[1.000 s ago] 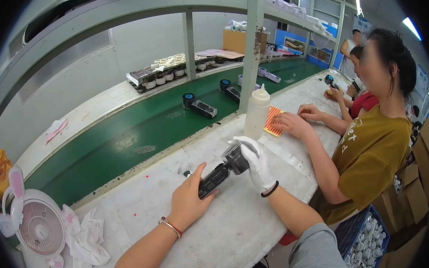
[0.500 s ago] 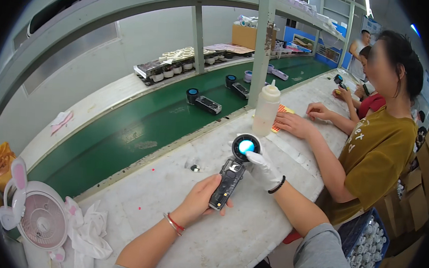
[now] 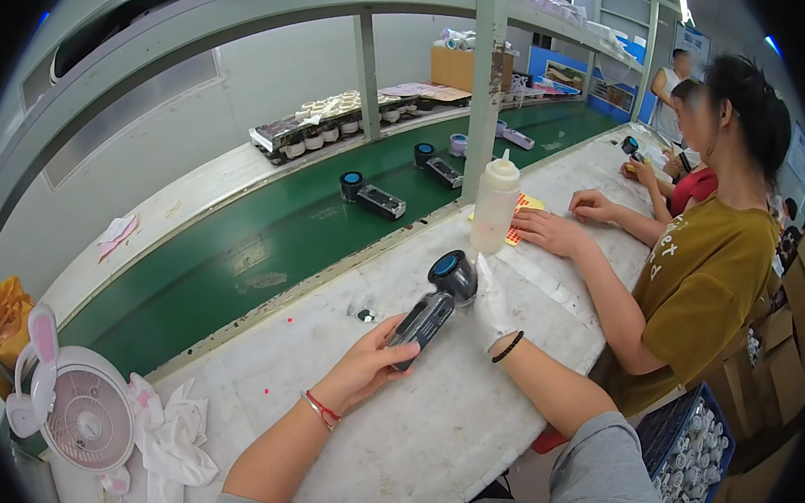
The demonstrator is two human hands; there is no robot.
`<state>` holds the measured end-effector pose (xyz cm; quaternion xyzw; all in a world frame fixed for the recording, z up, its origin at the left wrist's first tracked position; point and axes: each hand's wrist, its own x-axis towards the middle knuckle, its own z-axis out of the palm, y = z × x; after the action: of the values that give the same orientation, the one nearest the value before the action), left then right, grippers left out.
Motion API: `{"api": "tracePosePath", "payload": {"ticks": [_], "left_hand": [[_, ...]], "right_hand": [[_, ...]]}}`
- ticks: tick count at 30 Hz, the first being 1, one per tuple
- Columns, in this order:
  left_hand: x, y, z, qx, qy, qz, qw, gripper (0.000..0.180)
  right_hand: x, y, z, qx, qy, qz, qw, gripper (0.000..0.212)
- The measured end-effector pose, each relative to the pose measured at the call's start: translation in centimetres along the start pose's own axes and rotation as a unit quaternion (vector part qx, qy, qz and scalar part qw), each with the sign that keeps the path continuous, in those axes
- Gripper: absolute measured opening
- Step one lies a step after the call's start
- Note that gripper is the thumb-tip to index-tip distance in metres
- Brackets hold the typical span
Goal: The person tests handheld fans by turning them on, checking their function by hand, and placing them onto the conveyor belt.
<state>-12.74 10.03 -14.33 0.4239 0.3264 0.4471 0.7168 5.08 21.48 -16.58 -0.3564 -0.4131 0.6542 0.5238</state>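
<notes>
My left hand [image 3: 379,356], bare, is closed around the dark oblong body of a black handheld fan [image 3: 424,323]. The fan is tilted above the pale worktop, its round head with a blue centre pointing up and away. Beside that head is my right hand [image 3: 493,311] in a white glove, its visible fingers stretched out. Whether the glove touches the head is hard to tell. A squeeze bottle [image 3: 495,209] with a pointed nozzle stands just beyond. A small black-and-white piece [image 3: 365,315] lies on the worktop left of the fan.
A green conveyor belt [image 3: 264,254] carries several similar units [image 3: 380,200]. A pink-and-white desk fan [image 3: 88,421] and white cloth [image 3: 174,445] sit at left. At right are a co-worker's hands [image 3: 551,231] by a sticker sheet [image 3: 527,204], and a blue crate [image 3: 698,463] of parts.
The fan has turned, so its head faces more away and the bright blue glow no longer shows. My right hand's fingers have straightened and come off the front of the head to its side.
</notes>
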Motion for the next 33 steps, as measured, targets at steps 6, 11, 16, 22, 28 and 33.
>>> {"api": "tracePosePath", "payload": {"ticks": [6, 11, 16, 22, 28, 33], "left_hand": [[-0.9, 1.1, 0.5, 0.079, 0.101, 0.007, 0.992, 0.048], [-0.7, 2.1, -1.3, 0.106, 0.141, 0.028, 0.984, 0.051], [1.6, 3.3, -6.6, 0.166, 0.353, 0.114, 0.914, 0.055], [1.5, 3.9, -21.5, 0.436, 0.562, 0.204, 0.672, 0.064], [-1.0, 5.1, -25.2, 0.517, 0.629, -0.031, 0.579, 0.068], [-0.3, 3.4, -24.8, 0.631, 0.661, 0.110, 0.391, 0.070]], "right_hand": [[0.0, -0.2, -0.4, -0.068, -0.002, -0.058, 0.996, 0.041], [0.4, -0.5, 0.1, -0.157, -0.059, -0.010, 0.986, 0.036], [4.0, 1.0, 1.2, -0.284, -0.126, -0.112, 0.944, 0.031], [11.8, 2.1, 6.3, -0.524, -0.116, -0.295, 0.791, 0.052], [19.4, 6.5, 11.1, -0.636, 0.031, -0.269, 0.723, 0.051], [19.4, 6.6, 13.5, -0.685, 0.008, -0.202, 0.700, 0.045]]}}
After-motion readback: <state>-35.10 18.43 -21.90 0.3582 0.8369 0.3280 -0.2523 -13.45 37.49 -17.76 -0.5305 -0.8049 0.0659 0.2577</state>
